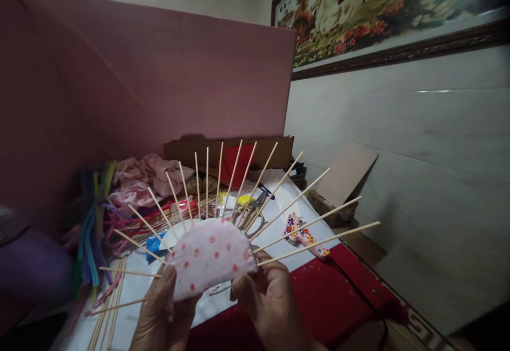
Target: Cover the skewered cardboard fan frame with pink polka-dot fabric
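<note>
Grip: left hand (157, 306) and right hand (269, 298) clamped on dotted fabric piece (211, 258)
Tabletop (274, 230): white, red cloth (338, 292) across front
Wall (382, 112): pale, framed picture (390, 16)

No text legible; small dark marks (285, 7) on framed picture (382, 16) too tiny to read

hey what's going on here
A person holds up a half-round dotted cloth piece, left grip at its left end and right grip at its lower right corner. Thin wooden sticks fan out around its curved edge; how they are fixed is hidden. Beyond it, scissors and what looks like a floral-patterned glue gun lie on the table, with neither hand on them.
</note>
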Demonstrator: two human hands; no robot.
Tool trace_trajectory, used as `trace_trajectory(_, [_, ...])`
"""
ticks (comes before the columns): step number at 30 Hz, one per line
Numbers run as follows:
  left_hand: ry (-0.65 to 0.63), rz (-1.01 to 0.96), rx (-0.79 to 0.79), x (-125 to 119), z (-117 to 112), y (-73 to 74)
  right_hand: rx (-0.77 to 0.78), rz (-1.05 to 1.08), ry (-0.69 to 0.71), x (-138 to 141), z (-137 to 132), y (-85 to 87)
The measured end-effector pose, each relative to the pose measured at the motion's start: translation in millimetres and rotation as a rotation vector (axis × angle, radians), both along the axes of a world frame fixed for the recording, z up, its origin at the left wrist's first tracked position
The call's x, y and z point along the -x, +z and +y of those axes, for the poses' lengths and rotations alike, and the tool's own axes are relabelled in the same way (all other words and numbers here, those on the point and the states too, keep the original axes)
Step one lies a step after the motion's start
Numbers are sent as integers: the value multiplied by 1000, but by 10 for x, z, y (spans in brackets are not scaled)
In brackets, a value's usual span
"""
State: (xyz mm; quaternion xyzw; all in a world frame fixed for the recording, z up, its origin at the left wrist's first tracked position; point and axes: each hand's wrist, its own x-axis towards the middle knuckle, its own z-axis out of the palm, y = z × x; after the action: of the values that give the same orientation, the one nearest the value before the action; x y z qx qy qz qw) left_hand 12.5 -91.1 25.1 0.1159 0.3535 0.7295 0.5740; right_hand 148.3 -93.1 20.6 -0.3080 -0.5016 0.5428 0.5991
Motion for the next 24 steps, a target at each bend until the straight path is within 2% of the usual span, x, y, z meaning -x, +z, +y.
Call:
trace_trajectory(6, [-54,84,-53,-31,-7,10,139,-13,-59,-6,86,38])
trace_trajectory(11, [-75,190,-94,-75,110,76,177,92,-142,-46,314,50])
trace_trajectory(17, [-401,298,-33,-151,282,216,209,147,-211,-62,584,142])
trace_trajectory(21, [-343,310,-17,-189,388,239,259,226,-194,-5,629,183])
trace_trajectory(24, [-342,287,49,-213,463,250,314,293,-107,62,646,183])
